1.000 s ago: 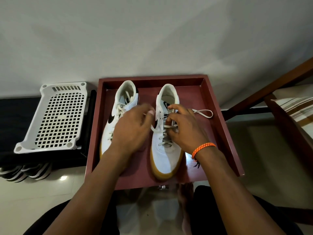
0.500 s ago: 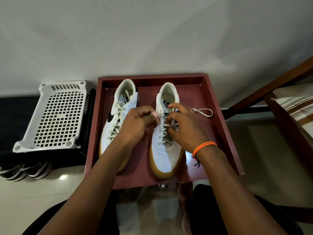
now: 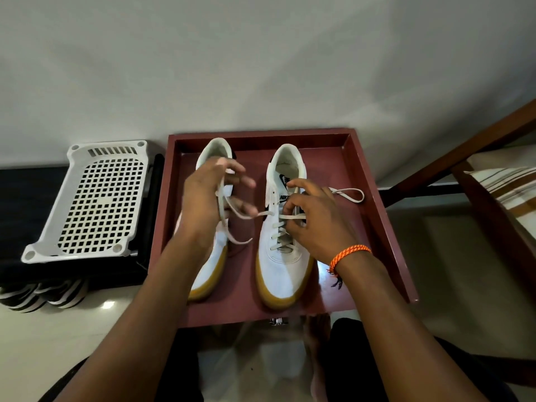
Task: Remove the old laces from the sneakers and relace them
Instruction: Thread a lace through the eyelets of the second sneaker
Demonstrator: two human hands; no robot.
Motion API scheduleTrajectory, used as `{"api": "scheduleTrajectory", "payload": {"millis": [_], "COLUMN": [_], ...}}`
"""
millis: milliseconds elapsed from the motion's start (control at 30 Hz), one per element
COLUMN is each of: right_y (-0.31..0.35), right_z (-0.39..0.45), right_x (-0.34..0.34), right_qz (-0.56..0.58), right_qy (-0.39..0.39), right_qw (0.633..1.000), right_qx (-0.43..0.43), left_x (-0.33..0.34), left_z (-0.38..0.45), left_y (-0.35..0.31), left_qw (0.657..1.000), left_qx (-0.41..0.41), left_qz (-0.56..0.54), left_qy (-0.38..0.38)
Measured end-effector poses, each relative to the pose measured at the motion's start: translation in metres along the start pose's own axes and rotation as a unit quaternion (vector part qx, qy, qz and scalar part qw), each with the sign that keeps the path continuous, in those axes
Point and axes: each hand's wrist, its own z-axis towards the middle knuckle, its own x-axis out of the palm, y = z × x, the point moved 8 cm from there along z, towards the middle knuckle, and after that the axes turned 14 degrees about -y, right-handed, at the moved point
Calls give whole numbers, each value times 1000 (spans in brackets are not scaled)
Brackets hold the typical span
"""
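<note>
Left hand (image 3: pixel 207 198) now raised, blurred

**Layout: tray, sneakers, surroundings**

Two sneakers are set side by side in the tray (image 3: pixel 374 198), toes toward the person: left sneaker (image 3: pixel 216 256), right sneaker (image 3: pixel 282 274). A lace loop (image 3: pixel 352 195) lies in the tray, right of the right sneaker. A perforated basket (image 3: pixel 98 198) is placed left of the tray. A chair (image 3: pixel 499 198) stands to the right.
</note>
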Motion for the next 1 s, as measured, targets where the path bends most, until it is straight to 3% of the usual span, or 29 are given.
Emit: {"api": "scheduleTrajectory", "payload": {"millis": [33,67,133,167,200,267,333,400,567,700,800,900,1000], "right_y": [1,1,2,2,3,3,3,4,4,5,3,3,2], "right_z": [0,1,1,1,1,1,0,0,0,0,-1,0,0], "right_x": [0,0,-1,-1,-2,-2,-2,-2,-2,-1,0,0,0], "right_qz": [-4,-8,-12,-14,-16,-18,-18,-14,-10,-13,-17,-23,-14], "right_qy": [0,0,-1,-1,0,2,3,3,2,2,1,3,4], "right_qw": [1000,1000,1000,1000,1000,1000,1000,1000,1000,1000,1000,1000,1000], "right_qx": [-2,-5,-8,-9,-10,-11,-11,-10,-4,-5,-9,-10,-4], "left_x": [1,8,27,31,33,32,23,13,20,27,28,24,15], "left_z": [-1,-5,-16,-17,-17,-12,-4,2,-8,-9,-7,-3,0], "left_y": [-1,2,22,32,36,31,13,2,38,36,30,18,7], "left_qw": [989,954,852,827,825,857,915,935,875,853,891,957,990], "left_qx": [76,151,234,246,251,246,215,200,147,223,217,143,67], "left_qz": [125,257,463,499,498,445,339,294,444,468,392,242,118], "left_qy": [-12,-1,65,85,90,79,44,22,127,65,76,71,48]}}
